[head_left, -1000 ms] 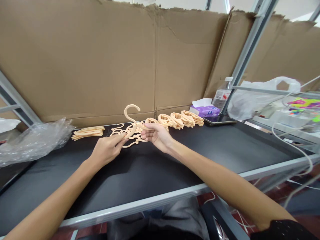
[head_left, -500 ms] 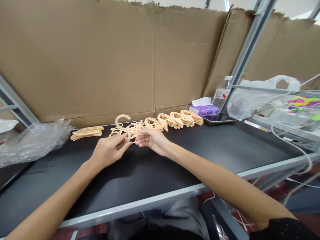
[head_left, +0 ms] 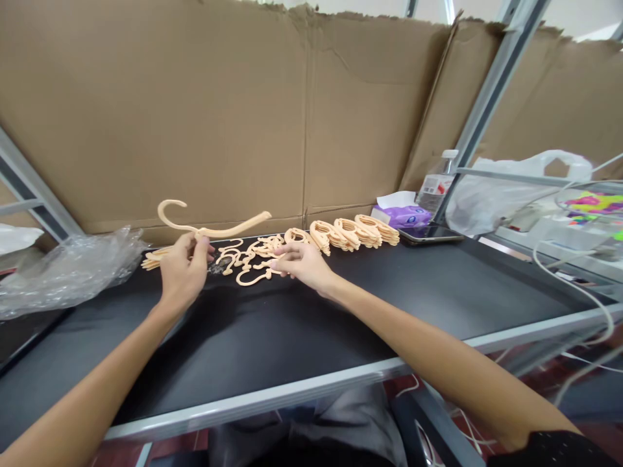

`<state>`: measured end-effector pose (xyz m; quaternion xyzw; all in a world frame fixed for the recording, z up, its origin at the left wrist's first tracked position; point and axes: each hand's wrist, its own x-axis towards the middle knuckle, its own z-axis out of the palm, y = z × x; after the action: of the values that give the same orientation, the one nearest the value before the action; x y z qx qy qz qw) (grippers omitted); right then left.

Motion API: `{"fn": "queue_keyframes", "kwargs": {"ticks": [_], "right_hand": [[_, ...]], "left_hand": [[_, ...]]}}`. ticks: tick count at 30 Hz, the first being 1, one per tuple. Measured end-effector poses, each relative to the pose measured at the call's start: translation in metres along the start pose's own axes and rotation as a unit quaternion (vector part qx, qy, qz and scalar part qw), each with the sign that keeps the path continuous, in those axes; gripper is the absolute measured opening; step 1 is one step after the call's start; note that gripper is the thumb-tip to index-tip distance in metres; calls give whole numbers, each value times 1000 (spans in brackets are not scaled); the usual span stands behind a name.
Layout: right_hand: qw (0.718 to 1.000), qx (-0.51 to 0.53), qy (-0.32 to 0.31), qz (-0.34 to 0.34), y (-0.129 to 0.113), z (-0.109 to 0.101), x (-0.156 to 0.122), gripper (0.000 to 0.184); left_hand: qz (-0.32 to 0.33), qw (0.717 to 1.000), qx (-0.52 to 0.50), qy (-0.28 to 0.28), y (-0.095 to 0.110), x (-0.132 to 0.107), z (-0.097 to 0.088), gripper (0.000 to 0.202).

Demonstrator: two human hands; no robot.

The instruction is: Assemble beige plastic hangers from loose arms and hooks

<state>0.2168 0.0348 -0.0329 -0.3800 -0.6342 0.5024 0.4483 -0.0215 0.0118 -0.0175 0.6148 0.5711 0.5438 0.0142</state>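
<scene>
My left hand [head_left: 183, 269] pinches a beige plastic hanger [head_left: 228, 231] near its middle, raised above the black table. Its curved hook points up to the left, and one arm stretches out to the right. My right hand [head_left: 309, 266] is lower, fingertips closed at the end of a loose beige hook [head_left: 250, 280]; the fingers partly cover that end. Between the hands lies a loose pile of similar beige hooks [head_left: 236, 257]. Behind my left hand, a stack of beige strips [head_left: 152, 259] is partly hidden.
Overlapping bundles of beige looped pieces [head_left: 345, 235] run along the back right. Beyond them are a purple tissue pack [head_left: 403, 216], a bottle [head_left: 435, 188] and a dark tablet [head_left: 431, 234]. Clear plastic wrap [head_left: 73, 272] lies at left. A cardboard wall [head_left: 204, 117] closes the back.
My left hand has moved left and up with the hanger, away from my right hand. My right hand has let go of the hanger and now touches a loose hook.
</scene>
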Motion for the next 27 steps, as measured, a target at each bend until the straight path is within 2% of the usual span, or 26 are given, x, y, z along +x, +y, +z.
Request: {"fn": "queue_keyframes", "kwargs": {"ticks": [2,5,7,9,14,19,23,27], "right_hand": [[993,-107,8,-44,6,2,-1,17],[949,-273,-15,-157,13,7,-7,9],[915,-340,-39,-213,14,10,-11,9],[896,-370,-56,-239,15,12,-13,10],[887,-388,-64,-242,16,11,-13,10],[884,-393,-62,-245,16,11,-13,11],[874,-406,-47,-262,15,9,-10,10],[861,-435,33,-262,9,-4,-2,12]], "left_hand": [[-26,999,20,23,-6,6,-4,24],[-69,995,61,43,-15,13,-10,21],[-89,987,123,48,-22,17,-16,13],[-101,974,200,33,-31,21,-22,8],[-108,931,341,-71,-54,25,-31,15],[-62,917,376,-115,-65,24,-23,21],[-32,922,369,-111,-62,23,-16,22],[6,943,322,-89,-51,21,-13,12]]}}
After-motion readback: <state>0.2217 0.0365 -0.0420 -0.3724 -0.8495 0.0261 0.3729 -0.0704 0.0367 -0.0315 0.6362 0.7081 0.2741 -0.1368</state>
